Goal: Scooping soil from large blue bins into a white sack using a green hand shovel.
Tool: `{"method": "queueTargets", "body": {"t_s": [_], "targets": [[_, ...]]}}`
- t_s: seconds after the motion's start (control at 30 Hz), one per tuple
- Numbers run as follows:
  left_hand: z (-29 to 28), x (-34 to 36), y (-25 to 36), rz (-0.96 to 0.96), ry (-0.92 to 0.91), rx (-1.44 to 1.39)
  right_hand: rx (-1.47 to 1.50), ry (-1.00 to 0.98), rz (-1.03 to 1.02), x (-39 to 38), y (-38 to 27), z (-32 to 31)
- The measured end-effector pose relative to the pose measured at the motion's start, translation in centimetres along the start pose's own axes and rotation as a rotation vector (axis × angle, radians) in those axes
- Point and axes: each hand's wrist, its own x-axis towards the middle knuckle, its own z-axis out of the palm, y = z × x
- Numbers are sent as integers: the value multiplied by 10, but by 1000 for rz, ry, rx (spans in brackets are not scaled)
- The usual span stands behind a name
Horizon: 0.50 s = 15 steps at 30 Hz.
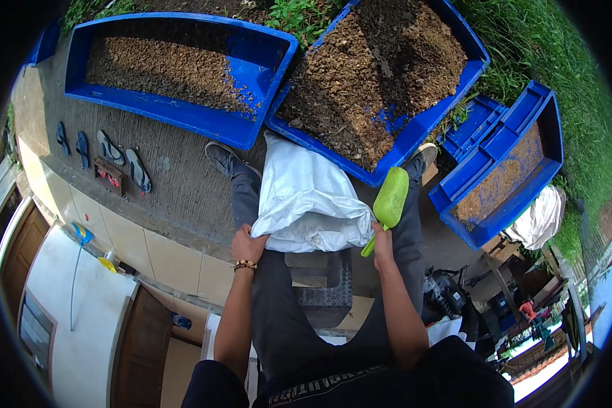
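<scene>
A white woven sack [306, 180] stands between my legs, its mouth gaping toward me. My left hand [247, 246] is closed on the left edge of the sack's rim. In my right hand [383, 246] is the handle of a lime-green scoop [392, 197], its blade pointing up and away from me. That hand is also at the right edge of the sack's mouth; whether it pinches the cloth too, I cannot tell. Just beyond the sack, a large blue tub [396, 158] holds brown, crumbly material [347, 68]. The sack's contents are mostly hidden.
Another blue tub [177, 121] with similar material lies at the far left. A smaller blue tray [552, 136] sits at the right, above a white bundle [538, 216]. Below my lap is a dark step stool [326, 296]. Sandals [139, 170] lie on the concrete [183, 204] at left.
</scene>
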Motion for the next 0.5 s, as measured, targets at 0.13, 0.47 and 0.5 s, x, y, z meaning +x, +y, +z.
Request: {"method": "queueTargets", "body": {"t_s": [0.13, 0.47, 0.5], "targets": [[-3, -18, 5, 46, 37, 1, -79, 163, 15, -5, -28, 31], [-5, -25, -14, 33, 81, -19, -125, -22, -262, -10, -75, 57], [-7, -21, 20, 123, 151, 106, -59, -34, -198, 3, -79, 51]]}}
